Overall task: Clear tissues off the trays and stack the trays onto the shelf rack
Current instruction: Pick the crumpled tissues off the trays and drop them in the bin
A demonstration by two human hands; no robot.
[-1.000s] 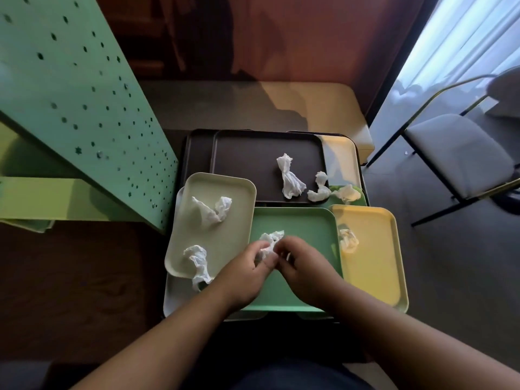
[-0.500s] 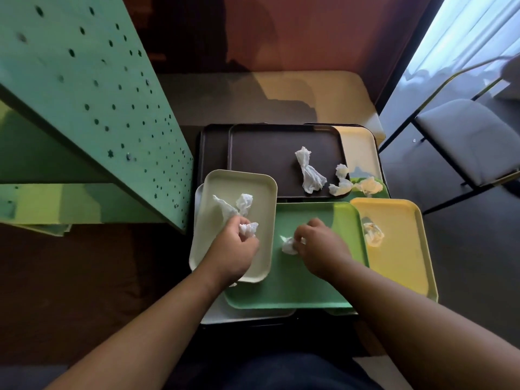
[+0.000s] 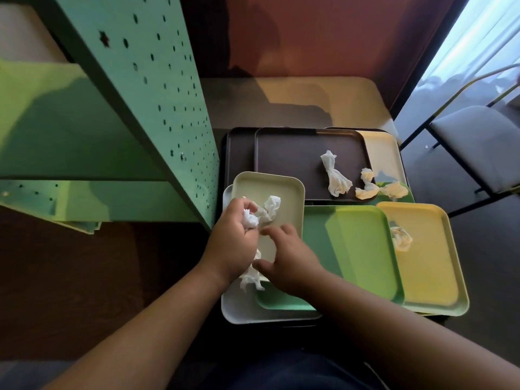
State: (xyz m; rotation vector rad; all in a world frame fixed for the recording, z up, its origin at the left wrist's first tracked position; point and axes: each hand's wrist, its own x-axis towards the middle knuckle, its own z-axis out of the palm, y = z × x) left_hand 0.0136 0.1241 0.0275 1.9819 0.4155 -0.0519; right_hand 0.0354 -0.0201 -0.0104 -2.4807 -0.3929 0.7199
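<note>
two hands work over the pale cream plastic tray (image 3: 270, 187): left hand (image 3: 232, 243) clenches a crumpled white tissue (image 3: 250, 220), right hand (image 3: 291, 263) hovers released beside it. best to gather the tray's remaining loose tissue (image 3: 271, 205) before lifting it.

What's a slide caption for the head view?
Left hand gathers crumpled white tissues from the cream plastic tray; right hand reaches alongside.

**Both hands over the pale cream tray**

On the pale cream plastic tray (image 3: 281, 190), just right of the green perforated metal shelf rack (image 3: 157, 108), the left hand (image 3: 233, 243) clutches a crumpled white tissue (image 3: 250, 220). The right hand (image 3: 289, 263), fingers spread, reaches beside it. Right of that tray lies the green plastic tray (image 3: 354, 249).
</note>
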